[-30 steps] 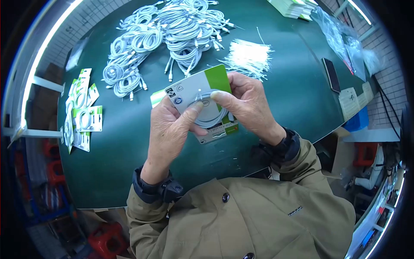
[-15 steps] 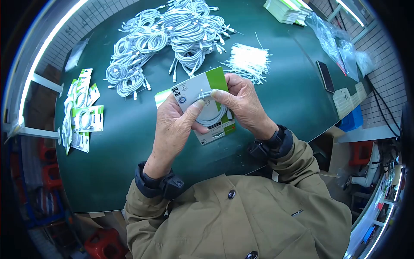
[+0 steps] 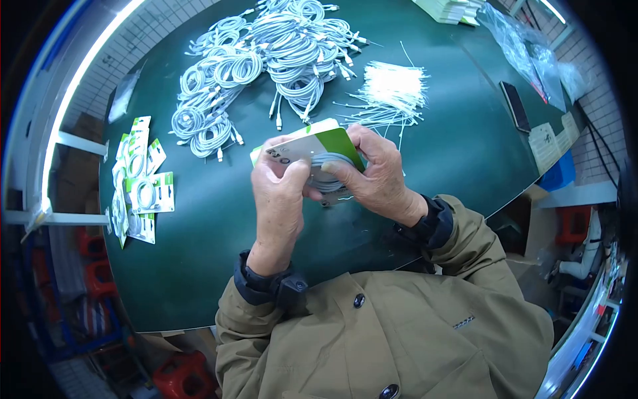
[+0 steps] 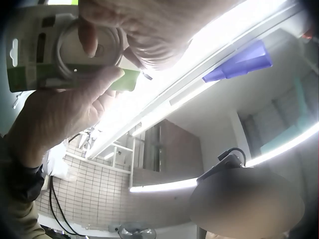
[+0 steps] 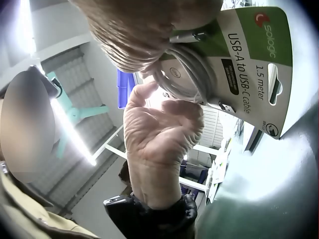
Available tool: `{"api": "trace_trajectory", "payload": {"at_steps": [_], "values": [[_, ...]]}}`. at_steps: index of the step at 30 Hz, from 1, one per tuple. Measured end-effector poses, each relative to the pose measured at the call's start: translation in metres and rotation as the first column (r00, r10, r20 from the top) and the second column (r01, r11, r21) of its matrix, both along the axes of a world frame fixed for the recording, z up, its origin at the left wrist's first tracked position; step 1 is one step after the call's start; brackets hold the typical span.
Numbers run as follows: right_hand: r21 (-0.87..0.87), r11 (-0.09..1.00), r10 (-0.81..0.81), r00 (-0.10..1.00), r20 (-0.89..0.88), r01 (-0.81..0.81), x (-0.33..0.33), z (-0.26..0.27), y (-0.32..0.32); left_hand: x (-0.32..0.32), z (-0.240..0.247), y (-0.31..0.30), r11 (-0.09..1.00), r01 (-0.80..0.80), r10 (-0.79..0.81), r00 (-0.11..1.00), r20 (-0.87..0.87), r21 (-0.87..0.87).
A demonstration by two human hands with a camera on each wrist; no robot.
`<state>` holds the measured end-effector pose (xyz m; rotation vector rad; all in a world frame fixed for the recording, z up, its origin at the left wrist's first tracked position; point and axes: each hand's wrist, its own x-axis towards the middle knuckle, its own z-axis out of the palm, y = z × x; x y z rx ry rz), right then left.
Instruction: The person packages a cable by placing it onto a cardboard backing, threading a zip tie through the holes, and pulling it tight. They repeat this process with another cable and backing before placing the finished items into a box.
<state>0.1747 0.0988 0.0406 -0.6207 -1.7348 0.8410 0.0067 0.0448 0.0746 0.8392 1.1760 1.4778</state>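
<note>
Both hands hold a green-and-white cable card printed "USB-A to USB-C cable" over the table. A coiled white cable lies against its face. My left hand pinches the card's left side, its thumb on the front beside the coil. At the right side, my right hand grips the card's green end, with the thumb pressing on the coil. Another green-and-white edge shows behind the card in the head view. A metal plug hangs at the coil's lower end in the right wrist view.
Coiled white cables lie heaped at the back of the green table. White ties are bunched to their right. Carded cables lie at the left. A phone, clear bags and stacked cards lie toward the right.
The card has tipped, so its face looks flatter in the head view. Both hands still hold it, and the left hand has shifted slightly right. The head view has shifted a little.
</note>
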Motion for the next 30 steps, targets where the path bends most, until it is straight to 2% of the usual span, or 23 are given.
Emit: {"api": "trace_trajectory", "payload": {"at_steps": [3, 9, 12, 15, 18, 24, 28, 29, 30], "values": [[0.014, 1.0, -0.012, 1.0, 0.01, 0.012, 0.0, -0.002, 0.0, -0.009, 0.005, 0.005, 0.998, 0.053, -0.053, 0.998, -0.017, 0.025], [-0.113, 0.994, 0.003, 0.999, -0.044, -0.008, -0.001, -0.004, 0.002, -0.01, 0.014, 0.009, 0.993, 0.112, -0.114, 0.989, 0.098, 0.022], [-0.326, 0.935, 0.072, 0.974, -0.216, -0.142, -0.002, -0.009, 0.005, -0.014, 0.01, 0.007, 0.98, 0.182, -0.183, 0.983, 0.014, 0.077], [-0.406, 0.887, 0.121, 0.96, -0.253, -0.219, 0.0, -0.013, 0.009, -0.024, 0.008, 0.007, 0.967, 0.244, -0.238, 0.968, -0.077, 0.077], [-0.431, 0.856, 0.161, 0.939, -0.303, -0.286, -0.001, -0.014, 0.011, -0.026, 0.004, 0.006, 0.976, 0.215, -0.202, 0.951, -0.234, 0.033], [-0.409, 0.88, 0.14, 0.955, -0.263, -0.242, -0.006, -0.021, 0.013, -0.025, -0.018, 0.006, 0.988, 0.155, -0.149, 0.976, -0.157, 0.026], [-0.475, 0.855, 0.175, 0.978, -0.115, -0.209, -0.001, -0.011, 0.012, -0.025, -0.026, 0.009, 0.981, 0.195, -0.194, 0.981, -0.007, 0.002], [-0.471, 0.861, 0.183, 0.981, -0.066, -0.193, 0.0, -0.013, 0.014, -0.027, -0.029, 0.009, 0.981, 0.195, -0.195, 0.981, -0.002, -0.008], [-0.409, 0.905, 0.126, 0.992, -0.007, -0.118, 0.005, -0.012, 0.014, -0.027, -0.03, 0.008, 0.983, 0.184, -0.184, 0.983, 0.002, -0.012]]}}
